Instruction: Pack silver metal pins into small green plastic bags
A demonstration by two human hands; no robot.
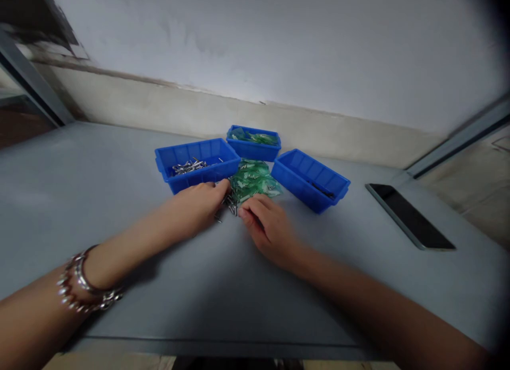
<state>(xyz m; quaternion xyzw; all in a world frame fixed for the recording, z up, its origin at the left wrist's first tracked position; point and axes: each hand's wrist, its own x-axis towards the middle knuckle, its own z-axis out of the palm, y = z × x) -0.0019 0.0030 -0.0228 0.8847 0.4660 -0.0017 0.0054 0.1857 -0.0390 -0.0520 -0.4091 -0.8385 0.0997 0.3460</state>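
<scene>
My left hand (201, 202) is closed, fingers curled down at the left side of a small pile of shiny metal pieces (232, 205). Its fingertips are hidden, so what they hold cannot be made out. At the pile's right edge, my right hand (268, 226) has its thumb and fingers pinched together; anything between them is too small to name. Just beyond both hands lie green plastic bags (253, 178) with small metal pieces showing in them. The blue bin (199, 165) behind my left hand contains more loose metal pieces (189, 166).
A blue bin at the back (255, 149) contains green bags (258, 139). Another blue bin (297, 186), on the right, has small dark pieces (321, 189) inside. A phone (410, 216) lies on the grey table (223, 301) farther right. The wall (279, 56) closes off the back.
</scene>
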